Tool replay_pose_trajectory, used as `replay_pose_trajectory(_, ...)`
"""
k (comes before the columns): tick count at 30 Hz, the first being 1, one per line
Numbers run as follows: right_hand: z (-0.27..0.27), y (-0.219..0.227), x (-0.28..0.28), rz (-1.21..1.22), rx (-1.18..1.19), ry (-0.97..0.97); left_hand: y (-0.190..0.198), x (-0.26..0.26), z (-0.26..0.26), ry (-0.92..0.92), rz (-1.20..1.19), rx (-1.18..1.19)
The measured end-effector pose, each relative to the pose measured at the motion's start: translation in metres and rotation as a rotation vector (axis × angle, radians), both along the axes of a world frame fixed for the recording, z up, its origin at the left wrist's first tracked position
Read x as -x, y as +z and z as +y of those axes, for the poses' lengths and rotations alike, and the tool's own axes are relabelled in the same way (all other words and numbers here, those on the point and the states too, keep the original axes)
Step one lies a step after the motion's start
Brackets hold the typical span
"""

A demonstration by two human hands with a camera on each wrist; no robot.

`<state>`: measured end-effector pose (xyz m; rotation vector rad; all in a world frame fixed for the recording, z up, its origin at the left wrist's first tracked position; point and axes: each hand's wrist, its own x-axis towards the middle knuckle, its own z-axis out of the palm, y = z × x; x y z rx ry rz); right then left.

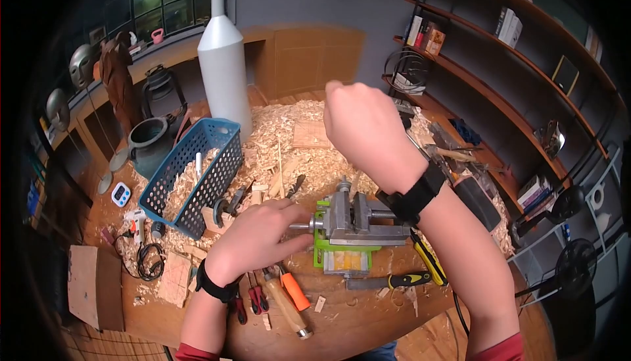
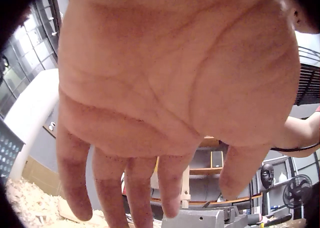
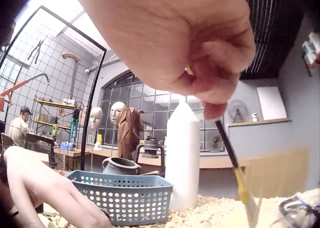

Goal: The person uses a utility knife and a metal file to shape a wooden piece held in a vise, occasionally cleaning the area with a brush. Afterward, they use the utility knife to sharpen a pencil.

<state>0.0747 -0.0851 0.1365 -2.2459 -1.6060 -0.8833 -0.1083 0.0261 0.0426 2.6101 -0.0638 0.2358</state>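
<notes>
Round wooden workbench (image 1: pixel 368 325) is carrying everything. Pale wood shavings (image 1: pixel 289 144) are piling across its middle. Blue perforated plastic basket (image 1: pixel 194 173) is sitting at left, half full of shavings; tall white cone-topped bottle (image 1: pixel 223 65) is standing behind it. Grey metal vise on a green base (image 1: pixel 351 229) is sitting near centre. Orange- and wood-handled chisels (image 1: pixel 289 298) are lying at the front edge, yellow-black tool (image 1: pixel 394 281) just right of them. Small white timer (image 1: pixel 120 194) is lying far left.
</notes>
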Motion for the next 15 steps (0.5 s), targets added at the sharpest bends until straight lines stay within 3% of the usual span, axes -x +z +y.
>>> replay_pose_trajectory(2, -0.003, 0.010, 0.001, 0.014, -0.221, -0.032, 0.001, -0.003, -0.007, 0.015, 0.015, 0.002)
replay_pose_trajectory(4, -0.023, 0.019, 0.000, 0.087, -0.388, -0.004, -0.009, -0.012, -0.022, 0.042, -0.292, -0.090)
replay_pose_trajectory(8, -0.083, 0.017, -0.003, 0.378, -0.612, 0.012, -0.022, -0.035, -0.049, 0.065, -0.297, -0.130)
replay_pose_trajectory(10, -0.109, 0.004, -0.003, 0.411, -0.635, -0.018, -0.023, -0.043, -0.054, 0.101, -0.303, -0.219)
replay_pose_trajectory(12, -0.130, -0.012, 0.000, 0.629, -0.670, -0.136, -0.021, -0.047, -0.058, 0.108, -0.289, -0.280)
replay_pose_trajectory(15, -0.145, -0.039, -0.004, 0.852, -0.773, -0.099, -0.018, -0.050, -0.064, 0.120, -0.266, -0.379)
